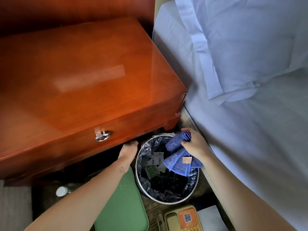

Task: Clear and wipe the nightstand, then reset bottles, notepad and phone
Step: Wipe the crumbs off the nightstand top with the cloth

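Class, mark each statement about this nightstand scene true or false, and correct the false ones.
1. The right hand holds a blue cloth over the bin. True.
2. The phone sits on the nightstand. False: it is off the nightstand, on the floor near the bin.
3. The bin has a plastic liner. True.
4. The green tray is inside the bin. False: it lies on the floor, left of the bin.

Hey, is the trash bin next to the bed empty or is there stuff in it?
Not empty: the trash bin holds white and green scraps in its liner.
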